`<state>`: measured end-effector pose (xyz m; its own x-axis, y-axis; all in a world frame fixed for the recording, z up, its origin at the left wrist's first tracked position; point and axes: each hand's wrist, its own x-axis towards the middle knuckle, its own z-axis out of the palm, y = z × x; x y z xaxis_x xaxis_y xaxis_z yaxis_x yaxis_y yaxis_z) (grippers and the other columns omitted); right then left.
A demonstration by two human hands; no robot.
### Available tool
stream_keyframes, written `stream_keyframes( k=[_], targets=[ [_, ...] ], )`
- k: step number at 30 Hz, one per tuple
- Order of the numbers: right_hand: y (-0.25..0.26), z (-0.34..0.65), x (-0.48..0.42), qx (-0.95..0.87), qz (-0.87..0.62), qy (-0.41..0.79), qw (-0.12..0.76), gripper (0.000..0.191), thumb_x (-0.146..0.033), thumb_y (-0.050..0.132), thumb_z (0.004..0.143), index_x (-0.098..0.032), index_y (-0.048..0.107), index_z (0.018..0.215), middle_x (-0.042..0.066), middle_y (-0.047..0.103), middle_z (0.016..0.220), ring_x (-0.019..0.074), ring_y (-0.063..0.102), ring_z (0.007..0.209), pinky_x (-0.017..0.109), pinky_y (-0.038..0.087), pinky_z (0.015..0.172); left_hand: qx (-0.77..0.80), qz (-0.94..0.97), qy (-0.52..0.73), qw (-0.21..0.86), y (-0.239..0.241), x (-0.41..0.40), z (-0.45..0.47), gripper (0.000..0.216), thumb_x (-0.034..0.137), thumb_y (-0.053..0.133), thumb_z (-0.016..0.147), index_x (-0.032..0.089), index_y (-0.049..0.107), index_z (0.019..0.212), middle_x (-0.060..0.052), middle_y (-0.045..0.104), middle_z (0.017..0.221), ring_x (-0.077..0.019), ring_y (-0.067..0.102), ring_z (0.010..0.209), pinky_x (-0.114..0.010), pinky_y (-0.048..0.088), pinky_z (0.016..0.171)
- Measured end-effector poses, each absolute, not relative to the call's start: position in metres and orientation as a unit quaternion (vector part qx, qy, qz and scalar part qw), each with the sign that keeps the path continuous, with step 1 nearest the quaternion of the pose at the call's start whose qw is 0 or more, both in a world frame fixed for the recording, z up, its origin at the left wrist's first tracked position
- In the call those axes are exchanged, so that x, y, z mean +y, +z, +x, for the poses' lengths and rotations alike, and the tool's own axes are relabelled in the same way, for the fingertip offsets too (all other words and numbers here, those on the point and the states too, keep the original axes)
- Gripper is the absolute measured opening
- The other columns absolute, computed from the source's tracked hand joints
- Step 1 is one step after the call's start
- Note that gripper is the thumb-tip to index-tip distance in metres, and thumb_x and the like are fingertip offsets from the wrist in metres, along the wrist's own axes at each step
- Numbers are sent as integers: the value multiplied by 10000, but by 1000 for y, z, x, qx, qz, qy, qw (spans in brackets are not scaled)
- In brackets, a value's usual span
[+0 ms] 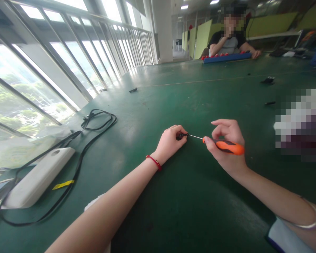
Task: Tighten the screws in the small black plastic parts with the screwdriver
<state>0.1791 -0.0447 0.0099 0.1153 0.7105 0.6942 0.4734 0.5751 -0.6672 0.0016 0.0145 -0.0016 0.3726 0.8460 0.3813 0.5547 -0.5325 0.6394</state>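
Observation:
My left hand (170, 141) rests on the green table (189, 196), fingers curled round a small black part (180, 135) held against the surface. My right hand (225, 147) grips an orange-handled screwdriver (228, 146). Its thin metal shaft points left and its tip meets the black part. A red cord circles my left wrist and a metal bangle sits on my right forearm.
A white power bank (39, 177) with a looping black cable (94, 123) lies at the left by the window railing. Small black parts (268, 80) are scattered further back. Another person sits at the far end behind a blue tray (226, 57). A blurred patch covers the right edge.

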Motion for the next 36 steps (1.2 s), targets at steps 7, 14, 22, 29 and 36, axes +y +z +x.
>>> stream_keyframes(
  k=[7, 14, 22, 29, 36],
  targets=[
    [11, 177, -46, -655, -442, 85, 607, 231, -198, 666, 756, -241, 556, 954, -38, 561, 655, 154, 558, 569, 334, 497, 632, 443, 801, 347, 203, -1, 15, 2, 71, 162, 588, 773, 180, 652, 796, -16, 674, 824, -141, 604, 743, -257, 484, 697],
    [11, 179, -46, -658, -478, 135, 567, 105, -270, 650, 806, -234, 562, 852, -60, 521, 534, 129, 529, 472, 287, 451, 507, 438, 799, 353, 210, -2, 15, 1, 79, 170, 587, 774, 177, 658, 809, -20, 667, 834, -138, 603, 745, -256, 490, 705],
    [11, 179, -43, -638, -443, 111, 620, 302, -229, 685, 752, -252, 528, 1008, -32, 532, 690, 157, 555, 576, 332, 504, 594, 438, 799, 354, 212, -3, 15, 2, 82, 158, 590, 767, 178, 659, 806, -18, 663, 827, -138, 606, 745, -258, 499, 711],
    [11, 178, -46, -646, -464, 116, 595, 138, -236, 658, 780, -240, 572, 888, -25, 580, 656, 159, 589, 592, 320, 505, 613, 434, 801, 351, 216, -4, 15, 1, 85, 157, 590, 766, 177, 661, 808, -22, 659, 854, -139, 605, 750, -262, 505, 722],
    [10, 180, -46, -655, -471, 132, 576, 146, -247, 668, 773, -241, 554, 864, -59, 500, 530, 144, 513, 489, 310, 457, 545, 438, 800, 350, 214, -3, 15, 2, 86, 160, 591, 763, 177, 661, 811, -21, 666, 849, -141, 608, 754, -262, 504, 722]
  ],
)
